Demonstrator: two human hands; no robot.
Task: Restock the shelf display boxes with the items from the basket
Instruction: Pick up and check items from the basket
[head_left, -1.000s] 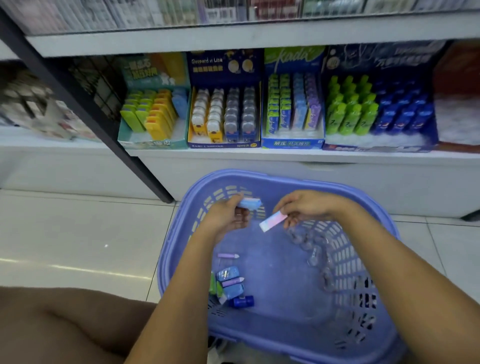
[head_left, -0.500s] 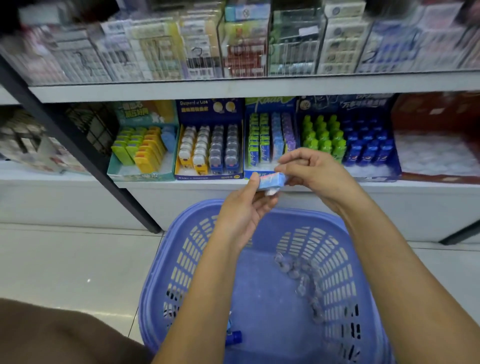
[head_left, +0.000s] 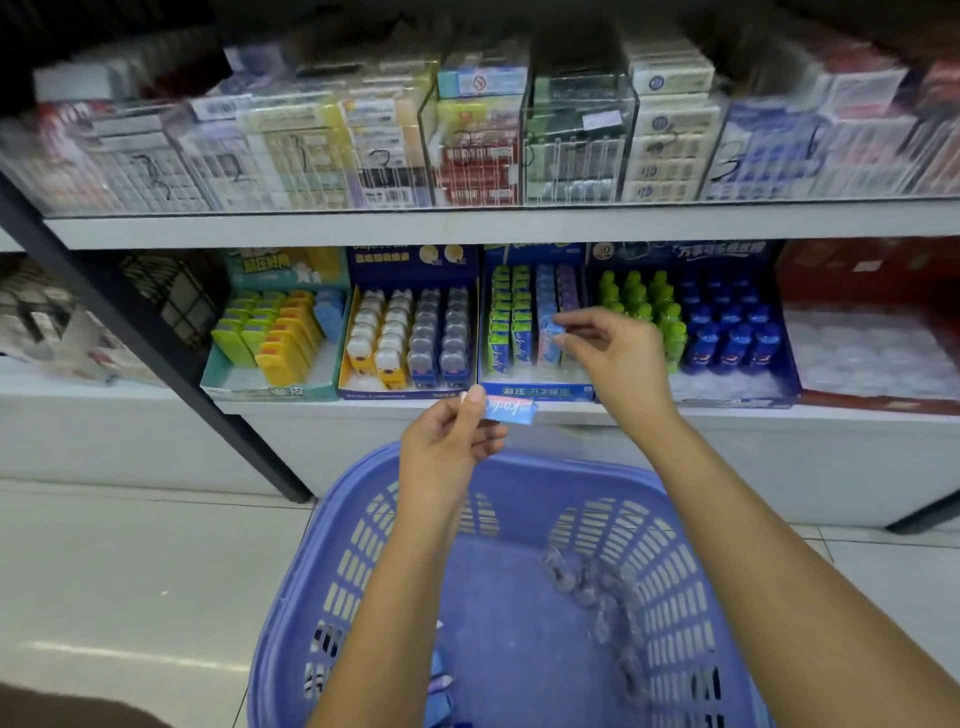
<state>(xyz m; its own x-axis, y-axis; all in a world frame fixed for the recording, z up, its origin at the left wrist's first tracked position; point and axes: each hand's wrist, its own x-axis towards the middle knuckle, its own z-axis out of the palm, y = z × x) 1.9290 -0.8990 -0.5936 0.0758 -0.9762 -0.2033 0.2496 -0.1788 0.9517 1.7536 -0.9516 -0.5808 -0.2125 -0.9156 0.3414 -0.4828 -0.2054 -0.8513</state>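
Note:
My left hand (head_left: 451, 441) pinches a small pink-and-blue packet (head_left: 511, 410) just below the shelf edge, above the blue plastic basket (head_left: 358, 525). My right hand (head_left: 613, 358) reaches into the blue display box (head_left: 535, 391) and pinches another small blue packet (head_left: 551, 332) at the front of its blue row. That box holds rows of green, blue and purple packets. A few small packets (head_left: 441, 686) lie at the basket's near left, partly hidden by my left forearm. A clear strip of blister packs (head_left: 592, 597) lies on the basket floor.
Neighbouring boxes hold yellow and green items (head_left: 270, 332), white and grey items (head_left: 410, 338), and green and blue bottles (head_left: 691, 322). Clear-fronted boxes (head_left: 467, 145) fill the upper shelf. A black diagonal shelf strut (head_left: 130, 332) runs at left. Tiled floor (head_left: 130, 571) surrounds the basket.
Both hands rose from the basket with packets. They met in front of the shelf, then parted: the right hand carried a packet into the blue box while the left stayed below.

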